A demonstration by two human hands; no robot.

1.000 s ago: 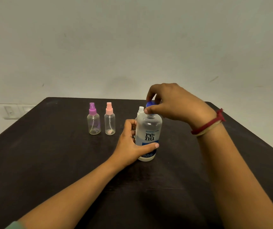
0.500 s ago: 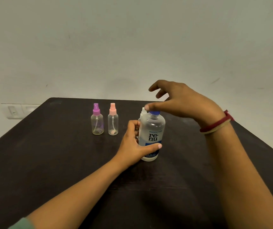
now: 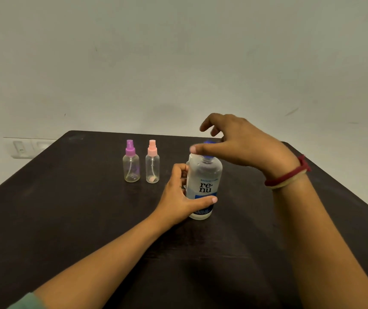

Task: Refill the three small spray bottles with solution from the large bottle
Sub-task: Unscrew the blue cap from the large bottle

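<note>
One left hand (image 3: 176, 198) grips the "re-nu" bottle (image 3: 205, 175).

- large bottle (image 3: 204, 175): clear body, blue cap, black "renu" lettering w/ blue band below
- pink-top spray bottle (image 3: 152, 166), just left of it: clear body
- purple-top spray bottle (image 3: 131, 163), farther left: clear body
- table (image 3: 67, 219) under it: v. dark brown, plain
- wristband (image 3: 287, 176), to its right: red + cream
- wall (image 3: 178, 63) behind it: off-white

left hand (image 3: 178, 198) curled in grip, right hand (image 3: 245, 146) spread, thumb extended
</note>
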